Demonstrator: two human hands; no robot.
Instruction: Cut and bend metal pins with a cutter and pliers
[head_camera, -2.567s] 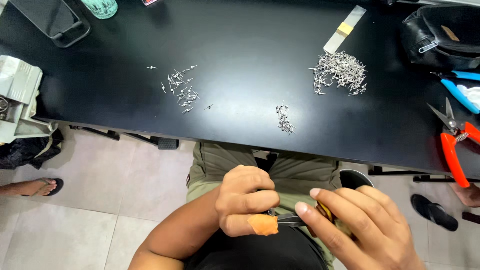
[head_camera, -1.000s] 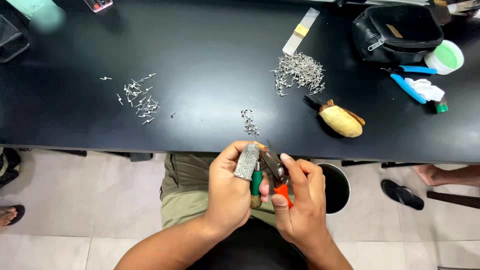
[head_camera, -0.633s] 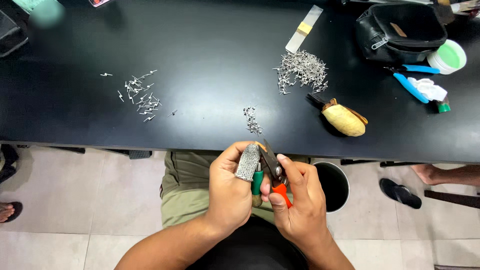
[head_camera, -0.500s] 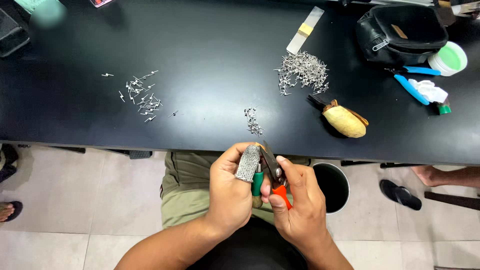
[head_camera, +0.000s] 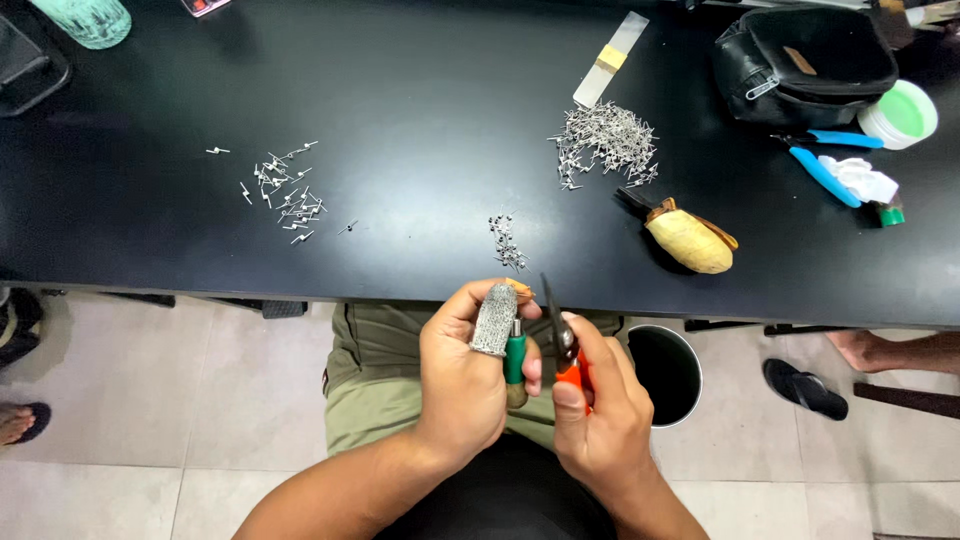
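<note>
Working step: judging from the hands, 1 small metal piece is being trimmed or crimped just off the table's near edge, above the lap.
Left hand: closed around a green-handled tool, its thumb in a grey mesh guard; whether a pin sits at the fingertips is too small to tell.
Right hand: wrapped narrowly around orange-handled pliers, dark tips pointing up toward the table's near edge.
Large pin heap: many silver pins near the far right of the table, beside a white and yellow strip; probably the unworked stock.
Small pin cluster: a few pieces close to the near edge, just above the hands.
Scattered pins: a loose spread toward the left side of the table.
Progress: a guess only, but the big heap suggests most work is left.
Nearby: yellow-wrapped tool, blue pliers, black pouch.
</note>
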